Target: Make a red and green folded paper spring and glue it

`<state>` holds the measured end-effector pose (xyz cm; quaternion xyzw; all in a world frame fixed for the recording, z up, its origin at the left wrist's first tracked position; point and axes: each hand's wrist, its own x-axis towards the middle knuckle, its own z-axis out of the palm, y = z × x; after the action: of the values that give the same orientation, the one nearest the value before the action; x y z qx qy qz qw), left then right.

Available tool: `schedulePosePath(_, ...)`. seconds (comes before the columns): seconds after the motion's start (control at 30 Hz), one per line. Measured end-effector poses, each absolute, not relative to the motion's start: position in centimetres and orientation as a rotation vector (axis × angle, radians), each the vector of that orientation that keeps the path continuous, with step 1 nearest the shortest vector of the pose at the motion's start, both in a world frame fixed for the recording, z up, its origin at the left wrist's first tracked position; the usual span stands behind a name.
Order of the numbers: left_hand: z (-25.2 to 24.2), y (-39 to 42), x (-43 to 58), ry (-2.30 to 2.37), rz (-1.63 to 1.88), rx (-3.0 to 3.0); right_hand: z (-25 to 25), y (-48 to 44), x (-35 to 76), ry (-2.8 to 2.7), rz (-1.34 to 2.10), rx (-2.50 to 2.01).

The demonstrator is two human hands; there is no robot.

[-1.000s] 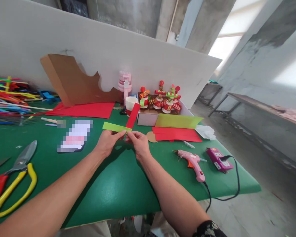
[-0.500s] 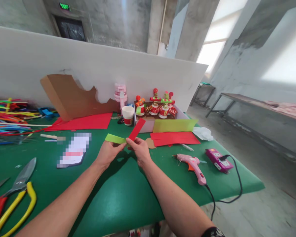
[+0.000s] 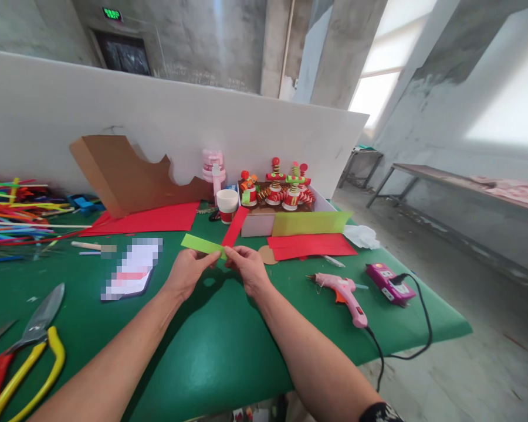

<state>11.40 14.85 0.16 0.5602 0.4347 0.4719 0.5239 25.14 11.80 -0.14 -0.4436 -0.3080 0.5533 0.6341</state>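
Over the green table (image 3: 211,351) my left hand (image 3: 186,274) and my right hand (image 3: 247,268) meet fingertip to fingertip. Both are pinched on two crossed paper strips. The green paper strip (image 3: 200,244) sticks out to the left over my left hand. The red paper strip (image 3: 234,227) points up and away from my right hand, toward a white paper cup (image 3: 226,205). The joint of the strips is hidden between my fingers.
A pink glue gun (image 3: 345,293) with black cord and a purple power strip (image 3: 384,283) lie at the right. Red sheets (image 3: 310,245) and a box of paper figures (image 3: 276,193) sit behind. Large shears (image 3: 22,340) lie front left, coloured sticks (image 3: 17,211) far left, cardboard (image 3: 123,173) behind.
The strips shifted slightly in my fingers: the red strip now stands steeper and the green strip lies further left. The view has tilted up a little.
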Motion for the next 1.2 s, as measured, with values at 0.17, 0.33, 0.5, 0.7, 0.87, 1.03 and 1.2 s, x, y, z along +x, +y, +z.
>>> schedulePosePath(0.17, 0.2, 14.7, 11.4, 1.026, 1.105, 1.314, -0.4, 12.0, 25.2, -0.708, 1.248, -0.971)
schedulePosePath(0.33, 0.8, 14.8, 11.0, 0.955, 1.023, 1.323, -0.3, 11.9, 25.5, -0.705, 1.406, -0.971)
schedulePosePath(0.5, 1.2, 14.6, 11.0, 0.924, 0.959, 1.258, -0.4, 12.1, 25.6, -0.658, 1.417, -0.943)
schedulePosePath(0.7, 0.7, 14.2, 11.9, 0.934, 0.905, 1.276, -0.7, 12.3, 24.9, -0.468, 1.325, -0.826)
schedulePosePath(0.87, 0.4, 14.0, 12.3, 1.006, 0.887, 1.475, -1.0, 12.1, 24.3, -0.488, 1.364, -0.827)
schedulePosePath(1.03, 0.7, 14.0, 12.1, 1.033, 0.948, 1.598, -1.0, 12.0, 24.3, -0.506, 1.385, -0.818)
schedulePosePath(1.2, 0.5, 14.2, 11.9, 1.003, 0.896, 1.502, -1.0, 12.2, 24.5, -0.53, 1.362, -0.878)
